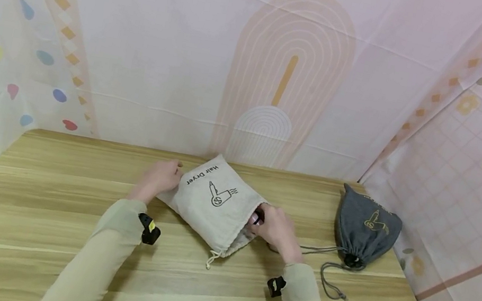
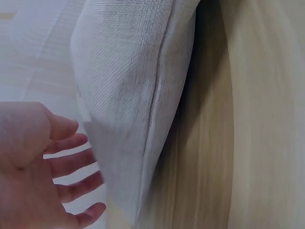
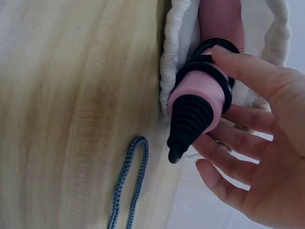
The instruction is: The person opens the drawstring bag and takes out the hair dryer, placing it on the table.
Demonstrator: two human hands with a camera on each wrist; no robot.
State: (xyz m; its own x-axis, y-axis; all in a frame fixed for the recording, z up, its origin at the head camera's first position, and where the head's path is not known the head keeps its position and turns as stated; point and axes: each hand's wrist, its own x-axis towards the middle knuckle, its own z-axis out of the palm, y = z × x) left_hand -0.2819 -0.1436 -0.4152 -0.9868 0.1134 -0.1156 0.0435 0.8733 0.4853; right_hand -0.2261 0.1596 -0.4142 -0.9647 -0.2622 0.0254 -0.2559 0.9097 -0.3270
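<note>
Pink appliance (image 3: 205, 81) at mouth of beige bag (image 1: 211, 210).
My right hand (image 1: 277, 229) grips it; my left hand (image 1: 162, 178), fingers relaxed, flanks the bag.

On the pale wood-grained desk (image 1: 186, 297), we see a cream cloth drawstring bag (image 1: 210, 217) near the back edge's middle and a dark-grey cloth drawstring pouch (image 1: 360, 228) by the back right corner.

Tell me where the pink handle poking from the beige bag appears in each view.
Head: pink handle, small, lower half, right of centre, at the right hand.
Left wrist: not visible.
Right wrist: upper half, right of centre.
Shared landmark: beige bag, in all three.
</note>
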